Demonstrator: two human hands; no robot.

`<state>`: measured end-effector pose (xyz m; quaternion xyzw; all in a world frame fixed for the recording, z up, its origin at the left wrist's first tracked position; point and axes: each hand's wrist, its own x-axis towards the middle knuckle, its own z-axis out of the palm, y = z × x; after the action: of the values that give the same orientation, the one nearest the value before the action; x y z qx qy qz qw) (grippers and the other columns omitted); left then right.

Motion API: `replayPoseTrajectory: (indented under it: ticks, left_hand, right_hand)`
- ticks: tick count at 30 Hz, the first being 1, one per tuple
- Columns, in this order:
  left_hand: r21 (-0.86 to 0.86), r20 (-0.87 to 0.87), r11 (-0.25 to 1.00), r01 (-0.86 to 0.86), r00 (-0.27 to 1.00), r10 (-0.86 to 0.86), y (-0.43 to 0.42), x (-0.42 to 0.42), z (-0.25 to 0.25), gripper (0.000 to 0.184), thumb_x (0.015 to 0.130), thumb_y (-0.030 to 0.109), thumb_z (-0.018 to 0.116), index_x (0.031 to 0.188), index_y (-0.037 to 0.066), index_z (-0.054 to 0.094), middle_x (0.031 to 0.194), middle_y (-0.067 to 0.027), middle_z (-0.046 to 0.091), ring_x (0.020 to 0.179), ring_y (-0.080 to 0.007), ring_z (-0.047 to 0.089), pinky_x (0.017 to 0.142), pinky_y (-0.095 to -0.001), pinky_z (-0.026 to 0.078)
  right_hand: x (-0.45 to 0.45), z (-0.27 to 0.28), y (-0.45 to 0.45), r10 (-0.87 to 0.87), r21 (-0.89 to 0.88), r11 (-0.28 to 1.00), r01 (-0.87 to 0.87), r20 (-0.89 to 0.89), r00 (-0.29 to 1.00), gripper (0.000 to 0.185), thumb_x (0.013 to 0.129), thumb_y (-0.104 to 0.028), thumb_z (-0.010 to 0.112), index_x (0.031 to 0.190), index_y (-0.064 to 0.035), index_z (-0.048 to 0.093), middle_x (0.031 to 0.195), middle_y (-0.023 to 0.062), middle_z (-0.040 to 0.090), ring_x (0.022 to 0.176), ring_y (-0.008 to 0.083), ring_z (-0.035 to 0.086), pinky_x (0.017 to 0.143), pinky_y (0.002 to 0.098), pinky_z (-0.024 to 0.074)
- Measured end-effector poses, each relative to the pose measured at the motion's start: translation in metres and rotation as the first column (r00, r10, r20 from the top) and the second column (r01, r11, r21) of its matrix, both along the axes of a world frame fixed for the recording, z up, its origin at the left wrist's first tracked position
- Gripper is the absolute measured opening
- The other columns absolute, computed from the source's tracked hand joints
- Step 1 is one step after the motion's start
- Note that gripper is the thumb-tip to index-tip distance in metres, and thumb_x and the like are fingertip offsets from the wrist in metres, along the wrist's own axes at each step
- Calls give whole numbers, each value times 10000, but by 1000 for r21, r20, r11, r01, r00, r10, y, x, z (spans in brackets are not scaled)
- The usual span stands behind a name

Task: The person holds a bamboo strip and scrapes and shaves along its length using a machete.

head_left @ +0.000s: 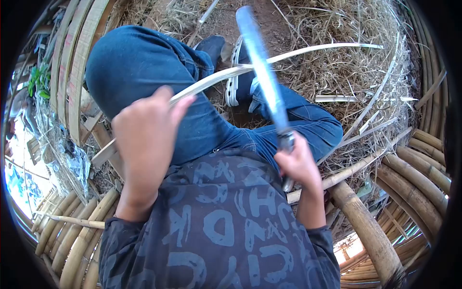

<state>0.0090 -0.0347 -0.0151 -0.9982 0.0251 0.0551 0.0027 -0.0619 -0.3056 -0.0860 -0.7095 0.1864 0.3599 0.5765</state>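
Note:
My left hand [144, 132] is closed around a long, pale bamboo strip [211, 82], slightly blurred by motion. The strip runs across my bent legs, one end low at the left and the other curving out to the upper right. In my right hand [301, 161] is the dark handle of a machete [264, 67], its long, shiny blade pointing up and away from me. Blade and strip cross in front of my shoes; whether they touch I cannot tell. The blade is smeared by motion.
Dry shavings [332, 29] cover the dirt ground, with loose split strips [337, 98] among them. Wooden planks [79, 67] lean at the upper left. Stacked bamboo poles [414, 183] stand at the right, and more poles [82, 231] lie at the lower left.

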Motion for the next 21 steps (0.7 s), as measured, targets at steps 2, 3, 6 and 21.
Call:
replayPoseTrajectory:
  ticks: [2,3,6,21]
  left_hand:
    - [-99,-30,994,-50,998,47,6,1,0,409,838,449,677,729,56,644,581,-139,608,550,-339,617,490,-414,447]
    - [-105,-38,993,-51,998,47,4,0,0,409,838,449,677,729,56,644,581,-139,608,550,-339,617,490,-414,447]
    - [-193,-105,971,-138,987,120,7,1,4,405,837,447,679,731,57,648,583,-143,606,553,-339,618,494,-414,451]
    - [-7,47,999,31,998,-31,3,-3,-5,386,840,434,673,710,78,600,554,-119,585,532,-319,612,484,-413,448]
  right_hand:
    - [-5,8,5,-85,39,996,84,18,996,269,744,-9,569,1005,26,514,627,-1,507,439,81,500,406,247,409]
    - [-6,6,-3,-108,21,994,107,55,993,259,744,-9,574,994,20,515,628,-2,510,438,76,496,406,238,402]
    - [-3,1,-28,-263,370,871,324,-207,942,237,745,15,555,969,-8,480,576,18,487,388,98,468,361,244,400]
    - [1,6,0,153,-290,954,-74,258,954,277,713,-28,571,981,27,531,611,54,476,543,130,449,520,309,412]
